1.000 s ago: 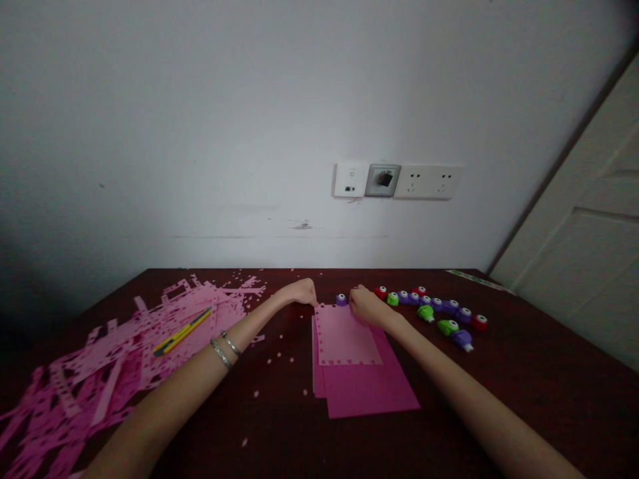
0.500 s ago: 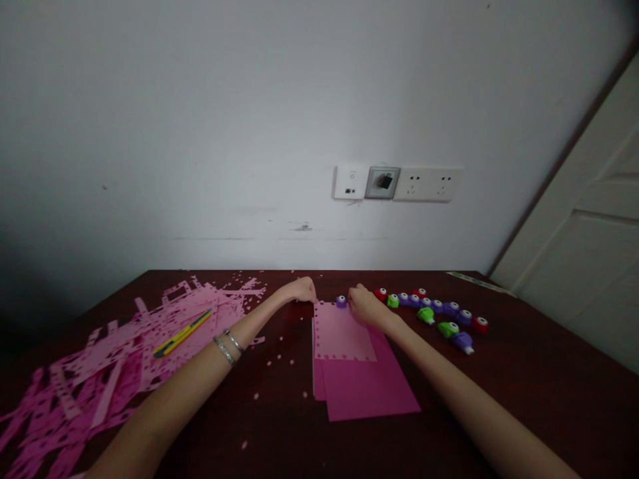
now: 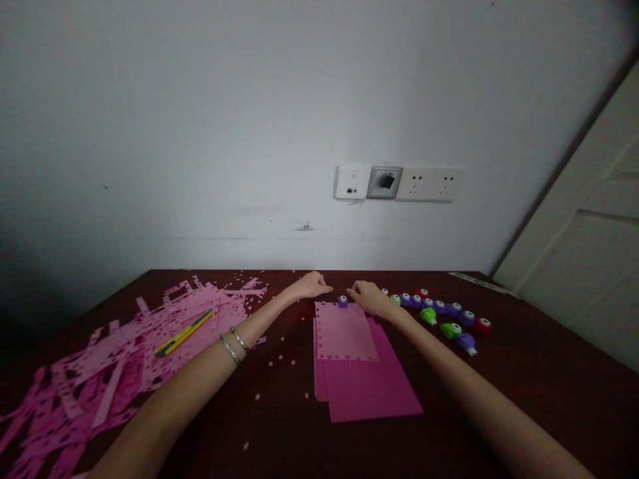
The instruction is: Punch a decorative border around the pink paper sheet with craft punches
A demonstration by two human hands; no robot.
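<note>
A light pink paper sheet [image 3: 345, 332] with punched holes along its left and bottom edges lies on darker pink sheets [image 3: 372, 396]. A small purple craft punch [image 3: 342, 301] sits at the sheet's top edge. My left hand [image 3: 311, 285] is just above the sheet's top left corner, a finger stretched towards the punch, with nothing visible in it. On the punch's other side is my right hand [image 3: 368, 297], its fingers curled together close to the punch. No held thing shows in it.
Pink paper strips [image 3: 120, 359] are heaped at left, with a yellow cutter knife [image 3: 184, 334] on top. Several coloured punches [image 3: 453, 310] line the right side. Tiny paper cut-outs [image 3: 280, 357] are scattered about. A wall [image 3: 224, 166] stands behind the table.
My left hand has lifted off the sheet's top left corner and moved right, with a finger now extended. My right hand has shifted slightly right, a little away from the punch.
</note>
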